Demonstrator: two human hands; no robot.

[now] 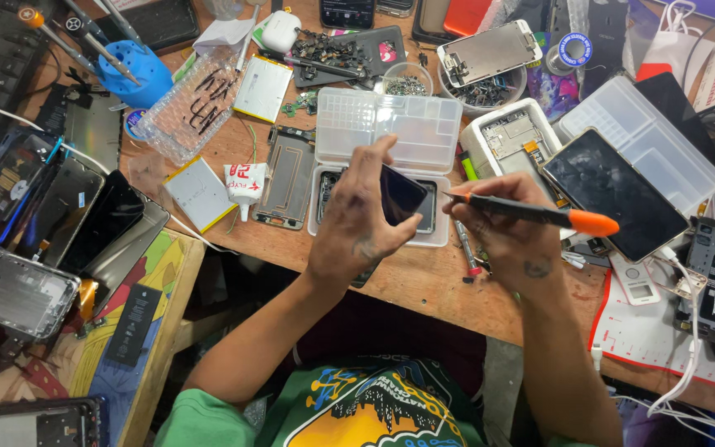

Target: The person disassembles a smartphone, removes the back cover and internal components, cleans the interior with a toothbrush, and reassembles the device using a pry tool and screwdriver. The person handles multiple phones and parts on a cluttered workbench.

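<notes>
Over the middle of the cluttered wooden counter, a person works on a small dark phone part with a pointed tool.

The left hand has its grip closed around a small dark phone screen, thumb and fingers pinching its edges and holding it tilted above an open phone body lying in a clear plastic tray. The right hand is clenched around an orange-tipped black screwdriver, held like a pen with its fine end pointing left, just beside the screen's right edge. A glue tube lies to the left, a tablet to the right. To my eye, the work goes best with the screen held by its edges only, the tip kept low and light, and both wrists steadied near the counter.
</notes>
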